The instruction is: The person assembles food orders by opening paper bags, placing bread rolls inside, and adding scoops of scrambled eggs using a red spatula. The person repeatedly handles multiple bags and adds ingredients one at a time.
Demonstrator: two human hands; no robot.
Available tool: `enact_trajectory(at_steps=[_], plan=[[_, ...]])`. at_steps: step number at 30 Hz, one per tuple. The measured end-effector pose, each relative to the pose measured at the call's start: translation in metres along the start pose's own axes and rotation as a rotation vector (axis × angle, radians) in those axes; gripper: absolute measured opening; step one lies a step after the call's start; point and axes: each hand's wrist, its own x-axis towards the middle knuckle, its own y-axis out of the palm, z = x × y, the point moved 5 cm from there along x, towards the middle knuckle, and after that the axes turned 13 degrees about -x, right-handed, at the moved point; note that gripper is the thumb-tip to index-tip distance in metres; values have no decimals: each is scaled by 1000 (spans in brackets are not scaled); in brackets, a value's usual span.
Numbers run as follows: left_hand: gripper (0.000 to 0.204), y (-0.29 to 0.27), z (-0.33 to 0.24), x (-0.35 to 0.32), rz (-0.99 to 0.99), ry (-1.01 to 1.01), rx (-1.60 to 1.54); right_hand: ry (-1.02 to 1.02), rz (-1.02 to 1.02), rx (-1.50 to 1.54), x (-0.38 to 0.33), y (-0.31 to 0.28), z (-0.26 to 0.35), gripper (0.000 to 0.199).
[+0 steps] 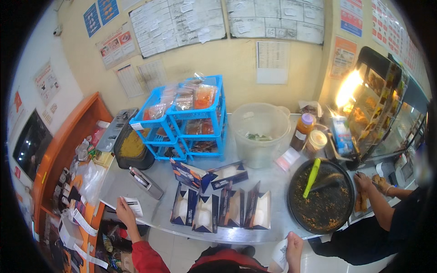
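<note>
A white printed slip (pixel 134 207) is gripped between the thumb and fingers of the left hand (pixel 123 211), at the front left edge of the tabletop (pixel 157 210); the slip is extended to the right of that hand, over the metal edge, and whether the surface is touched by it cannot be told; a second slip of paper (pixel 278 255) is pinched by the right hand (pixel 295 248), held to the left of its closed fingers, just in front of the tabletop's front edge; the two hands are kept well apart, and four open dark-blue boxes (pixel 205 214) are lined up on the tabletop between and beyond them, with pale rounded contents seen inside; beyond the left hand a grey handheld device (pixel 145 183) is laid near the boxes; beyond the right hand a round black pan (pixel 327 207) is placed, with a bright green handle (pixel 312 177) rested across it.
</note>
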Motion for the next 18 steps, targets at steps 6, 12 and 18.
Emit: enact_trajectory(at_steps=[6,12,18], plan=[[49,36,147,8,-273,14,-178,-120,59,-160,-4,43,43,36],[50,53,205,49,-519,-548,-75,-176,197,-254,-1,89,93,32],[46,89,-56,1,768,163,-678,-637,316,-645,10,142,171,24]])
